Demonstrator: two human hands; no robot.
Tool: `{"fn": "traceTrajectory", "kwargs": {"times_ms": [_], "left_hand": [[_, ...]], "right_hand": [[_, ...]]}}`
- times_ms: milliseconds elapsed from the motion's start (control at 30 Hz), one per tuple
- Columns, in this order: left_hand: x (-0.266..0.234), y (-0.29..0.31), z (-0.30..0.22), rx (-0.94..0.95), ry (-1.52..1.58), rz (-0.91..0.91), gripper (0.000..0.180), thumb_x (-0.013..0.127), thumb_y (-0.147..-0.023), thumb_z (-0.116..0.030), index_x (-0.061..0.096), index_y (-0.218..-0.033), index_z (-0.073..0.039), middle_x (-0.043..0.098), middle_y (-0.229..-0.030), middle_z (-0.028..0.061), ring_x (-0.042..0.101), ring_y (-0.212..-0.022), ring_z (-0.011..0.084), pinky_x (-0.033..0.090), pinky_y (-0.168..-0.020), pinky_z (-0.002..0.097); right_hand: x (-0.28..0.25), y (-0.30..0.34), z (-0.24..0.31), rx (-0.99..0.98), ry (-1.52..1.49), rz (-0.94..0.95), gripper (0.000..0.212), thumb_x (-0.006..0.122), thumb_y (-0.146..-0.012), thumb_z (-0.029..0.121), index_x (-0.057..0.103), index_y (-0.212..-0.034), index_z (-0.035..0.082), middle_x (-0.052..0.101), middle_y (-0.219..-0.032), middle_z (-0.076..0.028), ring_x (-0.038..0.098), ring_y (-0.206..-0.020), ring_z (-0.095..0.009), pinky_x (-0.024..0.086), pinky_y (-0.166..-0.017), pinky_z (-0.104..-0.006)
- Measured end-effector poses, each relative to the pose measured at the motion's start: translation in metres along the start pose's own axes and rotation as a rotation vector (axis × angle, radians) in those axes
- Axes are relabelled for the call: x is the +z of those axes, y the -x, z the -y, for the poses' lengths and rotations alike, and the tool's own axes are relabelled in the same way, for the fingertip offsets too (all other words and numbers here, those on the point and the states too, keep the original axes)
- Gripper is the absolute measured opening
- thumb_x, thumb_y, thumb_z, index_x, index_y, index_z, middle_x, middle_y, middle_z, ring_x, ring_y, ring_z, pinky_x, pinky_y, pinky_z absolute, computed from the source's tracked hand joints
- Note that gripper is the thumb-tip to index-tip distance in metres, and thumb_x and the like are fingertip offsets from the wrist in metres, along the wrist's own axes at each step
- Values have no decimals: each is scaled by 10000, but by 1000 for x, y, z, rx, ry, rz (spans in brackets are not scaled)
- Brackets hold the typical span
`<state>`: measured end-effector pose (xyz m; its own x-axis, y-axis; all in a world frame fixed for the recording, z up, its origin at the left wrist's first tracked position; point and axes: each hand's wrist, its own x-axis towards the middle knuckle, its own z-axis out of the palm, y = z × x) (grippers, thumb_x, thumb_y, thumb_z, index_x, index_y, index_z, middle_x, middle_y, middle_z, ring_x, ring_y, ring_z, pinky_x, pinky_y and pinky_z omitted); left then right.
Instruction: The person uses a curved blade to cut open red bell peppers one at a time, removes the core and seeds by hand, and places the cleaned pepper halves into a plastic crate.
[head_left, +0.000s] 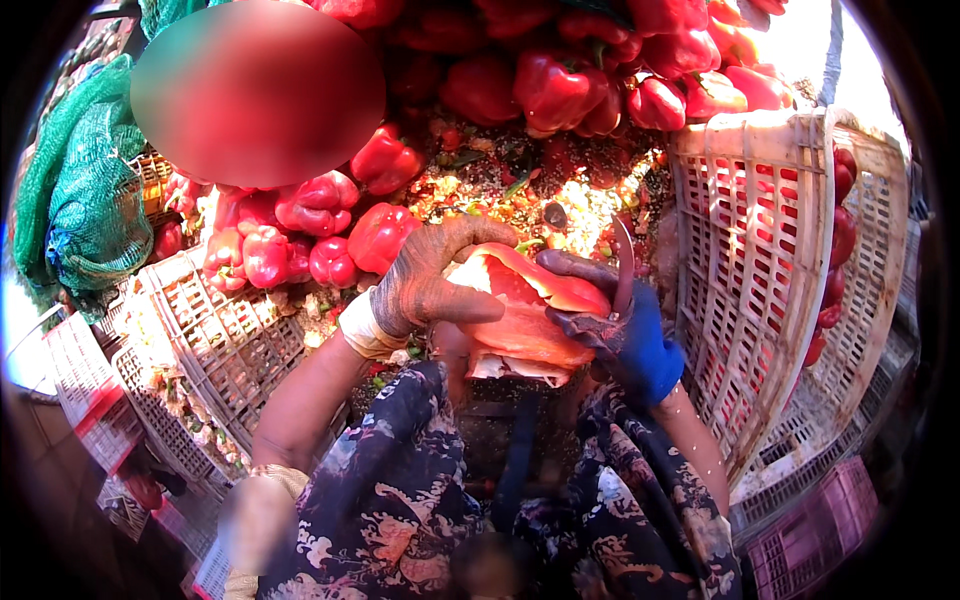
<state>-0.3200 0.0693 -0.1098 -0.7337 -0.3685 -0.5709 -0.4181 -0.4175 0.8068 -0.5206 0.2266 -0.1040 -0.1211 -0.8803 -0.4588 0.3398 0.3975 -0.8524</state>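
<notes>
A large red bell pepper (530, 345), cut open so its pale inside shows, is held between my hands above my lap. My left hand (425, 280), in a stained grey glove with a white cuff, grips its left side, fingers and thumb spread around the edge. My right hand (640, 345), in a blue glove with dark fingers, holds a small curved knife (624, 265) whose blade points up. Its dark fingertips also touch the pepper's right edge. The knife's handle is mostly hidden in that hand.
Whole red peppers (560, 90) are heaped at the far side, with more peppers (320, 205) at the left. Seeds and scraps (590, 210) litter the ground ahead. Plastic crates stand at right (745, 250) and left (225, 325). Green net bags (95, 200) lie far left.
</notes>
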Motion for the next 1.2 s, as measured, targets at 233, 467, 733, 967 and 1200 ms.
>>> {"fn": "traceTrajectory", "kwargs": {"times_ms": [233, 467, 733, 967, 1200], "left_hand": [[0, -2, -10, 17, -638, -139, 724, 801, -687, -279, 554, -1287, 43, 650, -1155, 139, 616, -1068, 195, 476, -954, 346], [-37, 38, -5, 270, -706, -296, 620, 766, -753, -271, 581, -1255, 42, 646, -1155, 154, 622, -1036, 213, 508, -882, 327], [-58, 79, 9, 56, -264, -522, 481, 753, -800, -282, 640, -1164, 12, 629, -972, 30, 540, -781, 83, 448, -690, 225], [-29, 82, 38, 14, -302, -440, 498, 750, -831, -246, 596, -1204, 45, 640, -1072, 92, 607, -934, 146, 515, -806, 275], [-26, 88, 37, -4, -370, -468, 492, 747, -832, -269, 598, -1185, 39, 646, -1026, 85, 610, -896, 138, 513, -779, 272]], "right_hand": [[-11, 25, -6, -372, 531, -174, 599, 768, -707, 19, 606, -1282, 50, 653, -1221, -162, 653, -1099, -291, 496, -969, -373], [-47, 79, 61, -349, 75, -602, 485, 726, -817, 4, 581, -1279, -11, 650, -1219, -127, 620, -1123, -202, 528, -920, -323], [-83, 148, 171, -820, 16, -1144, 540, 652, -855, -58, 483, -1365, 0, 631, -1226, -112, 679, -886, -148, 476, -440, -207], [-165, 90, 108, -983, 1208, -1020, 569, 689, -854, 31, 483, -1383, 66, 513, -1389, -175, 514, -1291, -300, 443, -1061, -373], [-205, 40, 60, -588, 909, -480, 528, 640, -881, 46, 497, -1389, 55, 548, -1384, -150, 500, -1312, -270, 396, -1091, -353]]}}
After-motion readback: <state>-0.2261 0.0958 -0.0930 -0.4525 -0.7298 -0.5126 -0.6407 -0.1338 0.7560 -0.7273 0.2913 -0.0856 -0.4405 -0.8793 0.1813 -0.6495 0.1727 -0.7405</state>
